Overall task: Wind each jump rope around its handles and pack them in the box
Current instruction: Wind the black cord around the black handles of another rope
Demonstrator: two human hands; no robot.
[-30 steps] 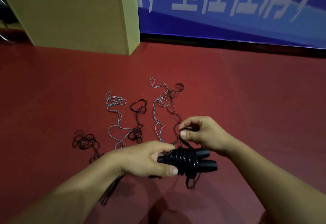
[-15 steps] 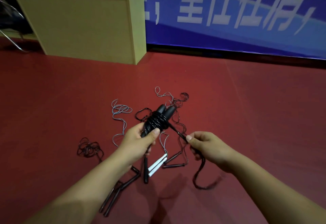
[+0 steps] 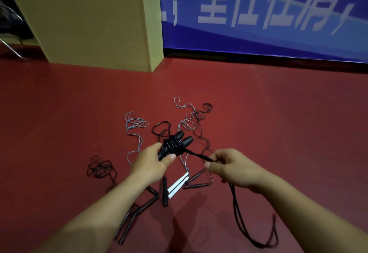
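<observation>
1. Left hand wrapped around the butt ends of two black handles, thumb pressed across the lowest coils; tips pointing toward 1 o'clock.
2. Right hand pinching the black rope between thumb and fingers, drawn taut from the bundle toward 4 o'clock.
3. Rest of that rope trailing out below the right hand as a long doubled loop, sweeping toward 5 o'clock.
4. To do the step well, by the look of it: keep the handles parallel and clamped, keep steady tension on the strand, lay each turn snug beside the last instead of crossing it, and feed the slack loop through the pinch so nothing kinks.
5. Bundle so far: a tight band of glossy black coils around the middle of both handles, tapered tips bare and a little splayed.
6. Held above the red floor, over the other ropes: white handles at 6 o'clock, dark handles beside them, grey cord at 11 o'clock, dark tangle at 9 o'clock.
7. No box identifiable for certain; tan cabinet far off at 11 o'clock.
</observation>
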